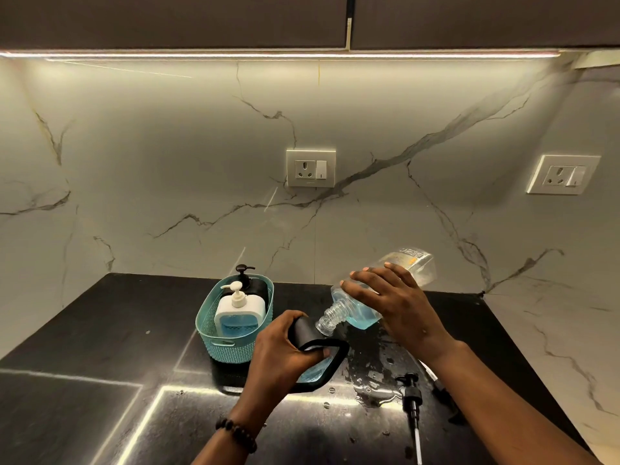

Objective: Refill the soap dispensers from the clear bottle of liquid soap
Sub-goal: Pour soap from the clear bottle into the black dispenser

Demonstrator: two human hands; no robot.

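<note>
Head view: I see both hands mid-pour over a black counter.

Embossed writing on the base of the clear bottle (379, 290) is too blurred to read. My right hand (392, 303) grips that bottle, tilted neck-down with blue soap pooled near its neck, the mouth touching the black dispenser (322, 357) that my left hand (285, 350) clasps, a bead bracelet (236, 432) on its wrist. The counter (84, 364) is glossy black stone, wet below my right wrist, where a black pump (411, 397) lies. Left of my left hand sits a teal basket (214, 337) with a white dispenser (239, 313). Behind is a marble wall (167, 146) with two sockets.
</note>
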